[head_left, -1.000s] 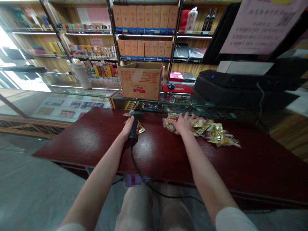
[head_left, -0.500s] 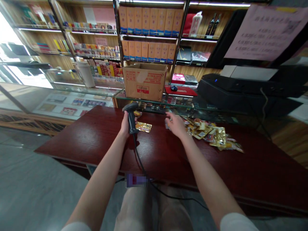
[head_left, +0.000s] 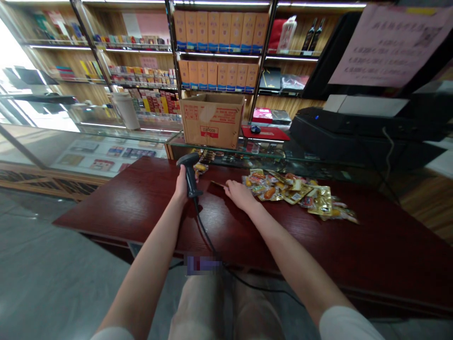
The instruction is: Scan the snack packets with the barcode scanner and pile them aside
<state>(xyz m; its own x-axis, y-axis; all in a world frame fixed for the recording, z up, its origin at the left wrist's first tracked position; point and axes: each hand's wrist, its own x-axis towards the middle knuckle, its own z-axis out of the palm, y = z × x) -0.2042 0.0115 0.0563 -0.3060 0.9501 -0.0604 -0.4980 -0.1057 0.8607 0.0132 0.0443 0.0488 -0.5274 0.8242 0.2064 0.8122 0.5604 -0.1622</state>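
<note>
My left hand [head_left: 181, 185] is wrapped round the handle of a dark grey barcode scanner [head_left: 190, 177], held upright over the left part of the table. Its black cable runs down past the table's front edge. My right hand [head_left: 238, 194] pinches the right end of a gold snack packet [head_left: 218, 184], tilted so that it shows nearly edge-on. Just beyond the scanner lie a few more snack packets [head_left: 201, 168], partly hidden by it. Right of my right hand spreads a heap of gold and clear snack packets [head_left: 290, 189].
The dark red wooden table [head_left: 226, 236] meets a glass counter at its back. On that counter stand an open cardboard box [head_left: 212, 123], a mouse on a red pad [head_left: 265, 132] and, at right, black checkout equipment [head_left: 325, 137]. Stocked shelves line the back wall.
My right hand has moved left from beside the heap to the single gold packet and taken hold of its end, tilting it up. The scanner has shifted slightly left.
</note>
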